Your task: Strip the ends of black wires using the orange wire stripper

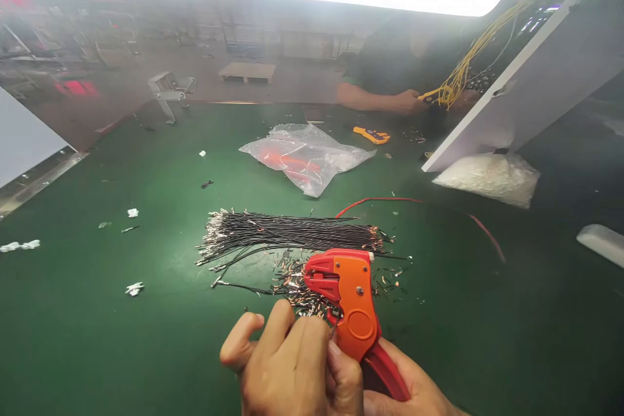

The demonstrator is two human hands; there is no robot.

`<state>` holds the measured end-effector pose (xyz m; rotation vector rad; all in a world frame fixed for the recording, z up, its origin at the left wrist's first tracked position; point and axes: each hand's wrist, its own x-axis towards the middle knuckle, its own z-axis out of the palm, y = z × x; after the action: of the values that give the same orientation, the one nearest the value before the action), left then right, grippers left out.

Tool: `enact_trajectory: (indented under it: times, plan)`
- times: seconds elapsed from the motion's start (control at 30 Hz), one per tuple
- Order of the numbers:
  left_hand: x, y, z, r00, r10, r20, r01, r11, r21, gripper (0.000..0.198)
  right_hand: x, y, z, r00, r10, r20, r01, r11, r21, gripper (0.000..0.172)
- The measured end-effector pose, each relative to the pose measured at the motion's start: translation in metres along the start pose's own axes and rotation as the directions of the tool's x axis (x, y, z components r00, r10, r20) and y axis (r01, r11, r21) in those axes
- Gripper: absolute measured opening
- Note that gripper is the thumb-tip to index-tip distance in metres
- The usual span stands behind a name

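My right hand [414, 387] is wrapped round the red handles of an orange wire stripper [353, 302], which stands upright near the table's front edge. My left hand [287, 364] is closed in a pinch right beside the tool's jaws; a thin wire end seems to be between its fingers, but it is too small to be sure. Just behind the tool lies a bundle of thin black wires [292, 233] with metal ends, and a scatter of cut wire bits [297, 286] lies in front of it.
On the green table [97, 312] lie a clear plastic bag [307, 156], a loose red wire [390, 201], a white bag [487, 177], a yellow tool [373, 136] and white scraps. A tilted white board [526, 78] stands right. A person across the table handles yellow wires [458, 78].
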<state>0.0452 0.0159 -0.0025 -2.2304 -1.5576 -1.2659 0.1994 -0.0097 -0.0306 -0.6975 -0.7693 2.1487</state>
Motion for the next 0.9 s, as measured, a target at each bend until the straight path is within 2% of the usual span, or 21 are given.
enact_trajectory:
  times: [0.23,0.33,0.47,0.63,0.8,0.9]
  plan:
    - [-0.0018,-0.0022,-0.0007,1.0,0.022,0.01,-0.022,0.999,0.039,0.019,-0.0007,0.0009,0.0022,0.996,0.029,-0.079,-0.037,0.994,-0.101,0.037]
    - [-0.003,-0.0041,-0.002,0.999,0.052,0.013,-0.052,0.998,0.038,0.019,-0.0034,0.0042,-0.0006,0.998,0.034,-0.052,-0.041,0.99,-0.132,0.042]
    - [-0.0037,-0.0036,-0.0035,0.999,0.054,0.004,-0.054,0.998,0.039,0.019,-0.007,0.0054,-0.0023,0.984,0.113,-0.135,-0.134,0.978,-0.157,0.053]
    - [-0.0018,-0.0023,-0.0057,0.999,0.048,-0.011,-0.047,0.997,0.065,0.018,-0.0032,0.0022,0.0028,0.996,0.056,-0.069,-0.066,0.986,-0.151,0.05]
    - [-0.0043,-0.0047,-0.0041,0.999,0.053,0.002,-0.053,0.997,0.051,0.017,-0.002,0.0039,0.0027,0.979,0.094,-0.178,-0.125,0.978,-0.169,0.058]
    - [-0.005,-0.0056,-0.0031,0.998,0.059,0.008,-0.059,0.997,0.041,0.016,-0.0026,0.0041,0.0,0.976,0.113,-0.186,-0.152,0.967,-0.206,0.06]
